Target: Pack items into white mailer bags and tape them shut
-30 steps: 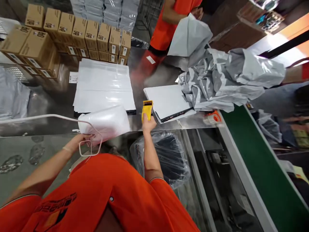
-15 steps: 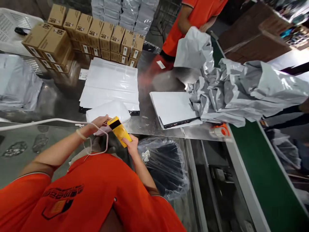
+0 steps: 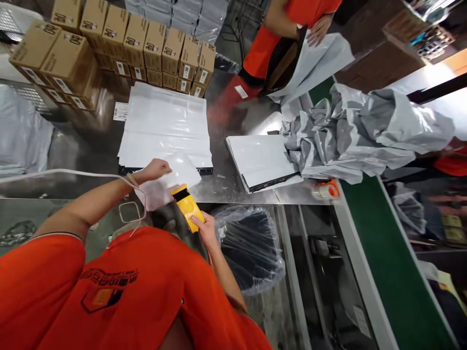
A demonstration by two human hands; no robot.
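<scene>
In my right hand (image 3: 205,227) I grip the lower end of a flat yellow box with a black band (image 3: 188,209), tilted up to the left. My left hand (image 3: 156,170) is curled closed at the edge of a translucent white plastic bag (image 3: 180,172); its fingertips are partly hidden. The near part of the bag looks pinkish and hangs over the table's front edge, just left of the yellow box. Behind the bag lies a stack of white mailing bags (image 3: 166,121) with a black strip along its near side.
Brown cartons (image 3: 134,41) stand in rows at the back left. A second stack of mailing bags (image 3: 260,158) adjoins crumpled grey-white bags (image 3: 350,131). An orange tape roll (image 3: 330,189) sits near the green conveyor (image 3: 386,243). A co-worker (image 3: 277,29) handles a bag opposite. A white cable (image 3: 73,171) crosses left.
My left hand has come off the yellow box and moved up to the bag. The box has shifted slightly right and down in my right hand. The co-worker's bag is now spread open.
</scene>
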